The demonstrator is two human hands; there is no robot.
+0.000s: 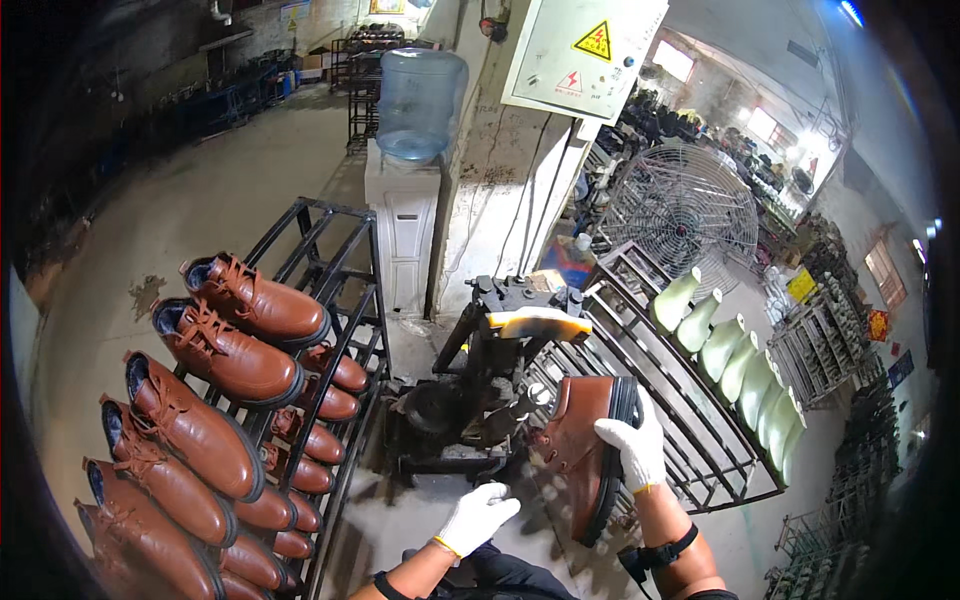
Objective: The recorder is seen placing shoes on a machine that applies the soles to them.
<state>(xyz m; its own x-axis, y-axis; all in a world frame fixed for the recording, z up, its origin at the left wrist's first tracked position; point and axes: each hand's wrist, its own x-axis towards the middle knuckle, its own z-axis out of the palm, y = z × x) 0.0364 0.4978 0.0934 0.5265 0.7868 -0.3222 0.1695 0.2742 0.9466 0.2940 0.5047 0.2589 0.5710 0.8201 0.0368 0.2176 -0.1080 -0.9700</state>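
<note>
"What's the right hand (637, 448) got there?"

"A brown shoe (578, 420), right of centre in the lower half of the frame. It's up on end, dark sole toward the right, laces toward the left. The white-gloved fingers are closed over the sole's edge and reach onto the leather. I can't make out the thumb."

"And the left hand (480, 520)?"

"Bottom centre, gloved too. Its fingers are together, loosely bent and partly open, pointing up and right. I see nothing in them, and they're apart from the shoe."

"What's that machine (490, 375) above the hands?"

"Dark metal, near the middle, with a yellow-and-black piece (540, 325) across its top. The shoe is just beside its lower right."

"Plenty more shoes over there."

"Yes, laced brown shoes (195, 420) in a slanting row at the lower left, on a black rack (378, 300), with others on the tier beneath. Along the far edge of the metal rack (745, 498) at the right stand pale green foot-shaped pieces (720, 345)."

"And top centre?"

"A blue water bottle (420, 100) upside down on a white dispenser (405, 240), beside a pillar."
</note>
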